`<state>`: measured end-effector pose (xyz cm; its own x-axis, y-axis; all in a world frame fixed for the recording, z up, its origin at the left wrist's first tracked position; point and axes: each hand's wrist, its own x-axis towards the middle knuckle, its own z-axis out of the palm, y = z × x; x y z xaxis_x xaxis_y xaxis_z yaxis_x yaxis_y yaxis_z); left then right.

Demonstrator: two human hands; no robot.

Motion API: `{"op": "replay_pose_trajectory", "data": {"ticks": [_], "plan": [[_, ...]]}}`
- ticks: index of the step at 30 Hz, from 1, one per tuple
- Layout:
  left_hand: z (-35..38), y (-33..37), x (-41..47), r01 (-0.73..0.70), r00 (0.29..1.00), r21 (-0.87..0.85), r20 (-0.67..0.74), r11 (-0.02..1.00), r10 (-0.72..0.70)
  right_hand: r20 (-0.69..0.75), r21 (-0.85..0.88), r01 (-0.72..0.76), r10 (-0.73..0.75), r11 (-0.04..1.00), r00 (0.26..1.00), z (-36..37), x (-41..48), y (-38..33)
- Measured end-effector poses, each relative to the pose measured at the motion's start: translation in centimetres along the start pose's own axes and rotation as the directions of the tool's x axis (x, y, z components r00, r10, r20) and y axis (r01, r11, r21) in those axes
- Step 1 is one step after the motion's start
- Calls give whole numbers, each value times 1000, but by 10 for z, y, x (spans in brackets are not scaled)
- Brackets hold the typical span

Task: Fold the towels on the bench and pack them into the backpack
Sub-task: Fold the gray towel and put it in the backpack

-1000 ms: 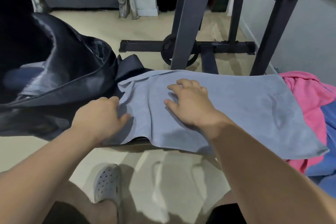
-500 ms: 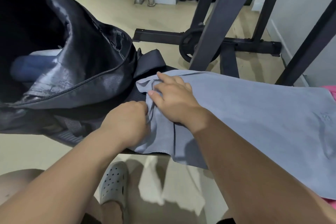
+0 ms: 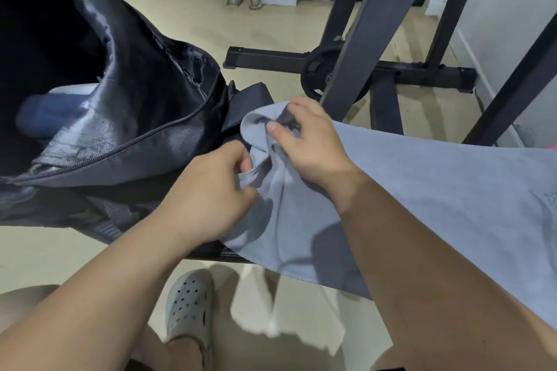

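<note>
Both bare forearms enter from the bottom of my view and converge ahead of me. My left hand point(image 3: 211, 193) is knuckles-up with its fingers curled, the thumb tip pinching the edge of the soft blue-grey cloth towel point(image 3: 452, 190). My right hand point(image 3: 310, 144) sits just beyond and to the right of the left, wrist bent inward, thumb and curled fingers gripping a bunched corner of the same towel. The hands are close but apart.
</note>
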<state>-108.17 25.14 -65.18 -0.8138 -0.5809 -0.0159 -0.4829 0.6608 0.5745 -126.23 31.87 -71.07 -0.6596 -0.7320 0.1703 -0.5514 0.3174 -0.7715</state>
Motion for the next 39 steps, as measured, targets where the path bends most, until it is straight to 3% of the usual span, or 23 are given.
{"op": "replay_pose_trajectory", "data": {"ticks": [2,5,9,13,15,23,28,31,34,39], "plan": [[-3,12,-2,11,1000,-223,24,975,-5,-63,241,-76,93,968,994,-17,-2,2],[1,36,-5,-29,999,-427,29,904,46,-37,549,-164,220,820,975,-50,-11,10],[27,75,-17,-104,987,-487,57,867,150,-8,745,-284,433,604,902,-91,-28,31],[73,101,-33,-86,935,-486,263,869,240,97,838,-386,591,386,801,-116,-52,57],[94,103,-38,-77,919,-491,303,868,253,93,783,-461,654,418,751,-123,-58,62],[131,99,-52,-179,902,-362,311,915,300,-145,454,-482,595,749,790,-145,-74,84],[129,105,-53,-133,933,-413,254,901,254,-66,474,-468,561,746,825,-150,-78,98],[121,114,-53,-150,934,-471,221,869,281,-94,518,-313,417,796,904,-165,-75,89],[120,129,-55,-206,917,-531,188,822,351,-182,586,-190,357,788,916,-182,-70,85],[139,158,-56,-318,870,-475,198,821,451,-144,605,-308,482,734,864,-198,-79,98]]}}
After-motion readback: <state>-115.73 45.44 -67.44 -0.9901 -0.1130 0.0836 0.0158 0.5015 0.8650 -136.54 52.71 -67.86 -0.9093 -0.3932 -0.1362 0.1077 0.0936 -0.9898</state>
